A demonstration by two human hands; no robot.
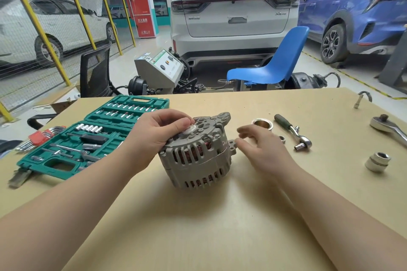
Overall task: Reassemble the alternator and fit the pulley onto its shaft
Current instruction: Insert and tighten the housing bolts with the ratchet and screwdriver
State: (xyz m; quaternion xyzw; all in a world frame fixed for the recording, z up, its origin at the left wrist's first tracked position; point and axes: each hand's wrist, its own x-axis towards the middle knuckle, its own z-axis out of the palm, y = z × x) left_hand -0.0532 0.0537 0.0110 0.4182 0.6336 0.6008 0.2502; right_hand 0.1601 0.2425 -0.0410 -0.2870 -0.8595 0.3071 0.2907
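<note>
The grey alternator (198, 156) stands in the middle of the tan table, its copper windings showing through the slots. My left hand (154, 136) lies over its upper left side, thumb and fingers pinching a small white cap (191, 130) at the centre of the top face. Just right of the housing hovers my right hand (262, 147), fingers loosely spread and blurred, holding nothing. The metal pulley (262, 124) stands on the table beyond my right hand. A small nut (282, 138) lies beside it.
An open green socket case (92, 136) sits at the left with red hex keys (43, 135) beside it. A small ratchet (293, 132), a large ratchet (387, 128) and a big socket (377, 161) lie at the right. Chairs and parked cars stand beyond the table.
</note>
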